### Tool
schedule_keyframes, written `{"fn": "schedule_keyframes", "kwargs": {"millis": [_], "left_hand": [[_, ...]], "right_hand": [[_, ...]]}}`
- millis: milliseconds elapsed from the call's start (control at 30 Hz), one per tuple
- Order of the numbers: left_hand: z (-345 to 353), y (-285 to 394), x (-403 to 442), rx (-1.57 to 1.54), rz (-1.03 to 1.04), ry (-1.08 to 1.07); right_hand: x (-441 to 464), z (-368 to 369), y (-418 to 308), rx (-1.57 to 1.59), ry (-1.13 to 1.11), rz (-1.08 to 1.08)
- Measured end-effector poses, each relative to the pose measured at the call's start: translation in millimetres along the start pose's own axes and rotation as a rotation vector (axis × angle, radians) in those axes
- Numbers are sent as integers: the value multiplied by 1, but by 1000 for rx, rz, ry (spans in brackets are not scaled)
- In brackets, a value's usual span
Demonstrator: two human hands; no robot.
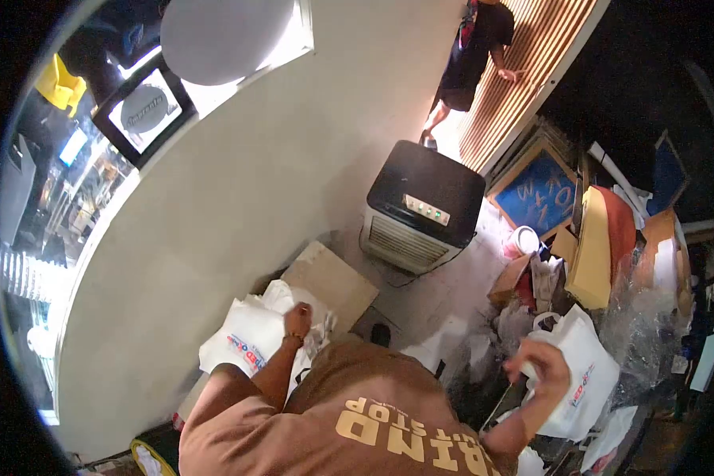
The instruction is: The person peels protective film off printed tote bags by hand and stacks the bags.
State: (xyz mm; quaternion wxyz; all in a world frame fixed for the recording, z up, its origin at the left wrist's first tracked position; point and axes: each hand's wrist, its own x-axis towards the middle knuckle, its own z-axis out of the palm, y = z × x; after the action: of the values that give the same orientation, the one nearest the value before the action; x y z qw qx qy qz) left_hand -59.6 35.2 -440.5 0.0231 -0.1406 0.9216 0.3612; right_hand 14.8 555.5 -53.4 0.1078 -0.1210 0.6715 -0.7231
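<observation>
My left hand (297, 322) is closed at the upper edge of a white bag (246, 327) with red and blue print, beside the pale wall. The bag lies partly under my forearm. On the other side, my right hand (543, 366) is raised with its fingers curled together; what they hold, if anything, is too small to tell. Just beyond that hand is a second white printed bag (585, 373) with a handle loop. My brown shirt with pale lettering fills the lower middle.
Ahead stands a black-topped appliance (426, 190) with lit buttons. A flat cardboard piece (331, 287) lies near the wall. To the right are a blue framed board (535, 194), a yellow panel (591, 254), a cup (522, 240) and clear plastic. Another person (477, 59) is by the slatted panel.
</observation>
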Motion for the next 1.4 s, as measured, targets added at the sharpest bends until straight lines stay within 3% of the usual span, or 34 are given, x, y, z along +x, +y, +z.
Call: {"fn": "schedule_keyframes", "kwargs": {"millis": [67, 133, 200, 267, 333, 400, 467, 567, 633, 700, 833, 900, 1033, 1133, 1200, 1400], "left_hand": [[-20, -24, 1, -9, -167, 214], [-18, -80, 0, -18, -239, 444], [-18, -111, -9, 262, -476, 422], [1, -144, -10, 450, -924, 295], [2, -123, -14, 256, -1108, 196], [22, -156, -19, 176, -875, 63], [39, -183, -16, 84, -672, -71], [42, -201, -9, 132, -715, -153], [53, -216, -2, 199, -731, -196], [46, -216, 2, 275, -756, -222], [21, -174, 0, 187, -841, -296], [20, -178, 2, 208, -815, -316], [16, -186, 0, 238, -785, -339], [14, -188, -1, 266, -759, -353], [18, -188, -3, 274, -744, -359], [27, -195, -6, 284, -704, -395]], "right_hand": [[27, 6, 50, 26, 268, 404], [15, -18, 164, -586, 200, 640], [-9, -5, 245, -1020, -66, 951], [-26, 31, 273, -1001, -315, 907], [-84, 43, 358, -859, -224, 691], [-112, 81, 384, -909, -93, 547], [-69, 90, 327, -790, -190, 860], [-64, 83, 326, -610, -209, 1172], [-83, 84, 351, -552, -102, 1202], [-113, 84, 406, -694, -67, 923], [-111, 100, 369, -674, 9, 1132], [-74, 112, 289, -679, -35, 1142], [-94, 111, 333, -669, 91, 1098], [-98, 105, 347, -470, -79, 990], [-111, 99, 392, -593, -86, 1055], [-97, 109, 316, -652, -97, 1141]]}}
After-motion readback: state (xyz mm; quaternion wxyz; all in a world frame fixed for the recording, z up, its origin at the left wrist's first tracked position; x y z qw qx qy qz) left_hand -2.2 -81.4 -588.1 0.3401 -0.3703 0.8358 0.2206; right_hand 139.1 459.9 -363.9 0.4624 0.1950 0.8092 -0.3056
